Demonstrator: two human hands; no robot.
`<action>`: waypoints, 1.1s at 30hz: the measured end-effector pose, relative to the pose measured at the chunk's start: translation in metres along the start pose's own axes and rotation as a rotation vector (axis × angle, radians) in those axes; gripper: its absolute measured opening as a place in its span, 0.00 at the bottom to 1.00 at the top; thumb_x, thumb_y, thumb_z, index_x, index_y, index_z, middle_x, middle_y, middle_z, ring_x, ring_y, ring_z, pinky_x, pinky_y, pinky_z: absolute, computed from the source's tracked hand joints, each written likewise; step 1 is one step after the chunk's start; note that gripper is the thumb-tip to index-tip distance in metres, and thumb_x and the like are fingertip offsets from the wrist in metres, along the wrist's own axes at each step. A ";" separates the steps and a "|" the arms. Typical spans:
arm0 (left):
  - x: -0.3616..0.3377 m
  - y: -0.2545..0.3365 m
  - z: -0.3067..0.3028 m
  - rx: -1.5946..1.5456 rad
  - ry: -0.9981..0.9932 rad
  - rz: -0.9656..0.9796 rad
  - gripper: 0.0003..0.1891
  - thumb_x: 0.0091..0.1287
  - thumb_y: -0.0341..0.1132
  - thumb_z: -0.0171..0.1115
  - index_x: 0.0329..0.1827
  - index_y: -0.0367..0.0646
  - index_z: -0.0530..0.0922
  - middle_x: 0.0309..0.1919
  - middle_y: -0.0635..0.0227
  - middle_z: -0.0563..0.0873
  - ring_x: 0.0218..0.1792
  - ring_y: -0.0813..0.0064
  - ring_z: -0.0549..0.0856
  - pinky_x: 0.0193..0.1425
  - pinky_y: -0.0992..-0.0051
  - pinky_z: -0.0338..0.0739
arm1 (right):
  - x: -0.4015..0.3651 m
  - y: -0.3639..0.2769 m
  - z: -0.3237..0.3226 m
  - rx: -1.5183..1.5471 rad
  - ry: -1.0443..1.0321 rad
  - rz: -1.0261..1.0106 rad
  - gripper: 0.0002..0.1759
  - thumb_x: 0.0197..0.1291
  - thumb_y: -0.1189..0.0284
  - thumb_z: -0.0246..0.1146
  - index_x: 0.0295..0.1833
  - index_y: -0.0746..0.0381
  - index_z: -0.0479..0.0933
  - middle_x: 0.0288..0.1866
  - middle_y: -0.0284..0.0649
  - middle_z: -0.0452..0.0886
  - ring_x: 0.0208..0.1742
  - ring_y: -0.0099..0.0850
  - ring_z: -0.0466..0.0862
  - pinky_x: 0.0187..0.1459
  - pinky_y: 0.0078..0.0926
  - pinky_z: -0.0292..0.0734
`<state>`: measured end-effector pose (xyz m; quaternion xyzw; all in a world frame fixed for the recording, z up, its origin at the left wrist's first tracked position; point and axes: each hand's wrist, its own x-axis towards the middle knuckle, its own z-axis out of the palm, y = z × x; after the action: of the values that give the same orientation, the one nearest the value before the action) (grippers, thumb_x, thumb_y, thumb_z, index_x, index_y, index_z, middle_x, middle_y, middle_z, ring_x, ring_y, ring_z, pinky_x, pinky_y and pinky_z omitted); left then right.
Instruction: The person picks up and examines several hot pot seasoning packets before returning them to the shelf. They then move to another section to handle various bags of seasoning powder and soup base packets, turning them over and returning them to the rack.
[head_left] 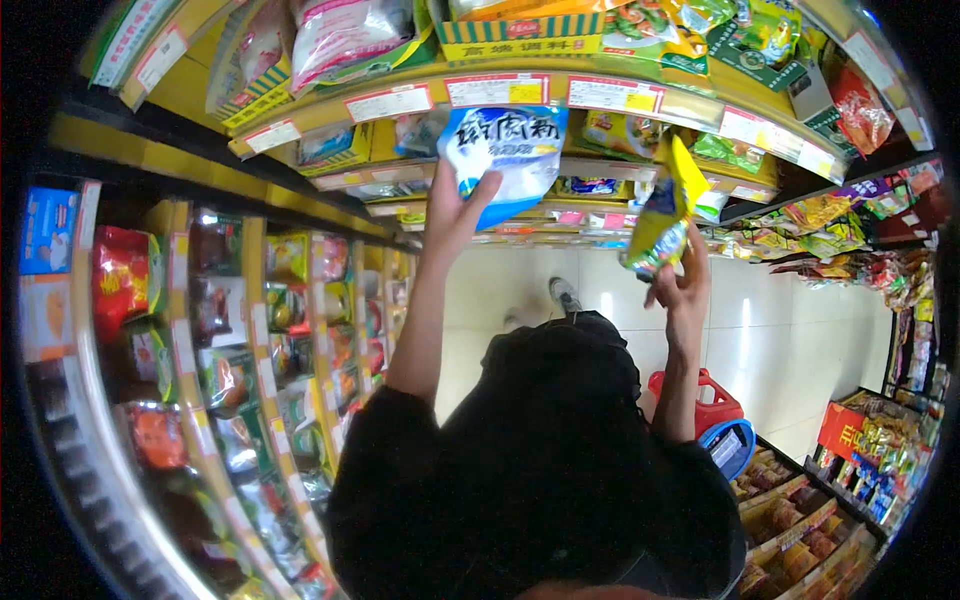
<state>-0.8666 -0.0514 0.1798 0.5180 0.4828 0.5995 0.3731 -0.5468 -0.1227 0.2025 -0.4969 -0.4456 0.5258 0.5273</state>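
My left hand (458, 208) grips a blue and white packet with dark Chinese lettering (515, 160) by its lower left side, thumb across the front. The packet is raised before the shelf edge, its printed face toward me. On the right, a yellow and green packet (660, 222) is pinched in the fingers of my right hand (682, 275). It stands on end with its edge turned mostly toward me, so its print cannot be read. Behind both packets runs the seasoning shelf (690, 108), with price labels along its front.
More packets stand on the left shelves (255, 330). A red container (715, 400) and a round blue-rimmed item (727, 450) are low by my right arm. Bins of packaged food (800, 520) stand at lower right; hanging snack bags (840, 230) are at right. Tiled floor (760, 310) lies below.
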 end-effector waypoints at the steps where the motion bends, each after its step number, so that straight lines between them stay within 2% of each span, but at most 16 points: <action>1: 0.013 -0.004 0.009 0.024 -0.033 0.055 0.30 0.73 0.38 0.71 0.72 0.34 0.68 0.63 0.59 0.82 0.63 0.70 0.80 0.70 0.69 0.72 | -0.005 -0.002 -0.013 -0.014 0.017 -0.039 0.40 0.68 0.73 0.68 0.82 0.58 0.62 0.71 0.50 0.73 0.38 0.29 0.86 0.25 0.21 0.81; 4: 0.050 -0.014 0.029 0.162 -0.054 0.033 0.32 0.72 0.41 0.72 0.71 0.31 0.69 0.60 0.54 0.84 0.60 0.69 0.82 0.65 0.68 0.75 | -0.014 -0.025 -0.043 -0.136 0.030 -0.114 0.46 0.65 0.62 0.75 0.83 0.61 0.62 0.77 0.50 0.71 0.37 0.25 0.87 0.24 0.20 0.80; 5: 0.063 -0.019 0.037 0.210 -0.007 0.129 0.31 0.72 0.45 0.71 0.68 0.32 0.72 0.56 0.48 0.87 0.57 0.58 0.86 0.61 0.62 0.77 | -0.014 -0.035 -0.049 -0.173 0.052 -0.134 0.45 0.65 0.61 0.75 0.82 0.61 0.63 0.78 0.50 0.70 0.36 0.25 0.87 0.24 0.19 0.80; 9: 0.084 -0.022 0.050 0.510 0.043 0.143 0.30 0.70 0.51 0.69 0.64 0.36 0.77 0.55 0.45 0.88 0.58 0.38 0.83 0.61 0.50 0.77 | -0.005 -0.085 -0.061 -0.281 0.126 -0.290 0.47 0.64 0.56 0.75 0.82 0.63 0.64 0.80 0.47 0.69 0.38 0.25 0.88 0.24 0.18 0.80; 11: 0.085 -0.024 0.053 0.633 0.072 0.140 0.31 0.69 0.52 0.70 0.64 0.34 0.77 0.56 0.42 0.87 0.58 0.37 0.83 0.61 0.50 0.77 | 0.010 -0.113 -0.066 -0.304 0.165 -0.369 0.45 0.66 0.58 0.74 0.82 0.63 0.64 0.80 0.48 0.69 0.34 0.22 0.85 0.24 0.18 0.80; 13: 0.085 -0.036 0.058 0.610 0.109 0.115 0.34 0.68 0.50 0.71 0.66 0.31 0.74 0.59 0.36 0.83 0.61 0.35 0.80 0.65 0.49 0.73 | 0.032 -0.141 -0.067 -0.425 0.204 -0.406 0.39 0.70 0.65 0.71 0.83 0.58 0.65 0.64 0.47 0.83 0.27 0.18 0.79 0.24 0.18 0.76; 16: 0.075 -0.043 0.068 0.768 0.249 0.106 0.40 0.66 0.50 0.72 0.70 0.29 0.66 0.60 0.36 0.79 0.63 0.37 0.76 0.69 0.48 0.67 | 0.078 -0.164 -0.061 -0.610 0.211 -0.472 0.36 0.72 0.68 0.69 0.82 0.52 0.67 0.43 0.41 0.89 0.22 0.16 0.76 0.26 0.20 0.74; 17: 0.073 -0.045 0.070 0.663 0.270 0.140 0.42 0.66 0.47 0.72 0.73 0.29 0.60 0.61 0.37 0.74 0.63 0.38 0.71 0.71 0.47 0.62 | 0.092 -0.169 -0.057 -0.703 0.220 -0.443 0.35 0.72 0.68 0.70 0.82 0.51 0.68 0.43 0.42 0.89 0.23 0.16 0.76 0.28 0.23 0.75; 18: 0.071 -0.050 0.071 0.668 0.287 0.163 0.42 0.66 0.46 0.72 0.73 0.30 0.61 0.62 0.38 0.73 0.63 0.38 0.70 0.71 0.47 0.62 | 0.108 -0.165 -0.053 -0.679 0.235 -0.581 0.35 0.71 0.67 0.71 0.81 0.54 0.69 0.42 0.42 0.89 0.26 0.17 0.79 0.29 0.22 0.76; 20: 0.067 -0.056 0.070 0.679 0.330 0.206 0.41 0.66 0.45 0.73 0.73 0.31 0.61 0.63 0.39 0.72 0.64 0.38 0.69 0.71 0.46 0.61 | 0.134 -0.160 -0.052 -0.709 0.253 -0.617 0.34 0.71 0.67 0.71 0.80 0.56 0.69 0.48 0.44 0.89 0.29 0.17 0.82 0.30 0.23 0.78; 23: 0.057 -0.045 0.076 0.813 0.428 0.452 0.39 0.66 0.41 0.74 0.73 0.33 0.62 0.64 0.41 0.70 0.66 0.40 0.67 0.70 0.44 0.60 | 0.159 -0.161 -0.051 -0.847 0.350 -0.819 0.34 0.69 0.65 0.72 0.77 0.58 0.71 0.58 0.48 0.88 0.32 0.30 0.87 0.38 0.31 0.82; 26: 0.050 -0.039 0.076 0.723 0.448 0.461 0.39 0.66 0.39 0.74 0.75 0.37 0.62 0.64 0.44 0.71 0.67 0.43 0.66 0.70 0.44 0.59 | 0.164 -0.166 -0.048 -0.933 0.367 -0.811 0.33 0.67 0.64 0.73 0.76 0.54 0.73 0.60 0.50 0.86 0.45 0.42 0.89 0.45 0.38 0.83; 27: 0.047 -0.042 0.077 0.768 0.487 0.540 0.31 0.68 0.34 0.72 0.72 0.42 0.70 0.63 0.48 0.72 0.64 0.47 0.69 0.69 0.48 0.62 | 0.164 -0.167 -0.046 -0.954 0.356 -0.810 0.33 0.66 0.63 0.73 0.75 0.53 0.73 0.61 0.50 0.86 0.49 0.46 0.89 0.47 0.40 0.83; 30: 0.045 -0.046 0.075 0.719 0.385 0.448 0.20 0.69 0.30 0.69 0.64 0.45 0.79 0.61 0.53 0.73 0.61 0.53 0.73 0.67 0.54 0.67 | 0.174 -0.168 -0.048 -1.088 0.372 -0.964 0.34 0.65 0.63 0.74 0.75 0.53 0.72 0.61 0.48 0.85 0.53 0.48 0.88 0.48 0.41 0.84; 31: 0.048 -0.035 0.077 0.718 0.372 0.487 0.14 0.70 0.28 0.67 0.57 0.46 0.84 0.59 0.56 0.74 0.55 0.57 0.76 0.61 0.59 0.73 | 0.173 -0.170 -0.048 -1.082 0.343 -0.965 0.34 0.65 0.63 0.74 0.75 0.52 0.72 0.62 0.47 0.85 0.52 0.48 0.88 0.47 0.40 0.84; 33: 0.051 -0.030 0.075 0.755 0.337 0.442 0.15 0.70 0.28 0.67 0.58 0.46 0.83 0.59 0.57 0.74 0.53 0.58 0.77 0.58 0.59 0.75 | 0.176 -0.172 -0.053 -1.011 0.269 -0.975 0.34 0.66 0.63 0.74 0.76 0.51 0.72 0.66 0.45 0.84 0.52 0.45 0.89 0.47 0.39 0.84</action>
<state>-0.8042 0.0189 0.1642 0.6033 0.5991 0.5227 -0.0620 -0.4667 0.0583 0.3579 -0.4852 -0.7373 -0.1063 0.4579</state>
